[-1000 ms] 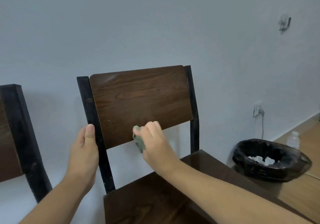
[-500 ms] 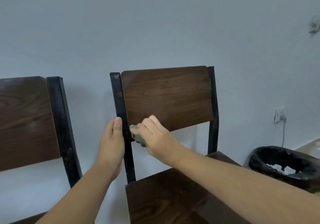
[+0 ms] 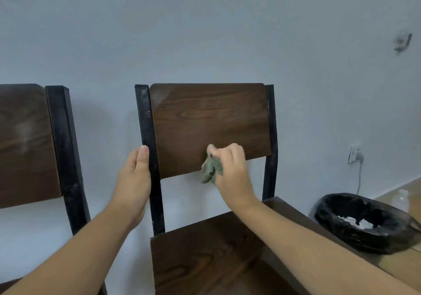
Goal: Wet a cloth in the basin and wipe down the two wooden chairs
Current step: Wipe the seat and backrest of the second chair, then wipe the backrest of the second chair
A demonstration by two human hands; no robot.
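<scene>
A dark wooden chair (image 3: 209, 121) with black metal posts stands against the wall in the middle of the head view. My left hand (image 3: 134, 178) grips its left post, thumb on the front. My right hand (image 3: 232, 171) holds a small crumpled green cloth (image 3: 211, 167) pressed on the lower edge of the backrest, right of centre. A second wooden chair (image 3: 27, 144) stands at the left, only its backrest and right post in view. The basin is not in view.
A black-lined waste bin (image 3: 362, 224) with white paper inside sits on the floor at the right, close to the chair's seat (image 3: 205, 256). A plastic bottle (image 3: 401, 200) stands behind it. A wall socket with a plug (image 3: 355, 155) is above.
My right hand has slid the cloth rightward along the backrest's lower edge, from beside the left post to right of centre. My left hand stays on the post.
</scene>
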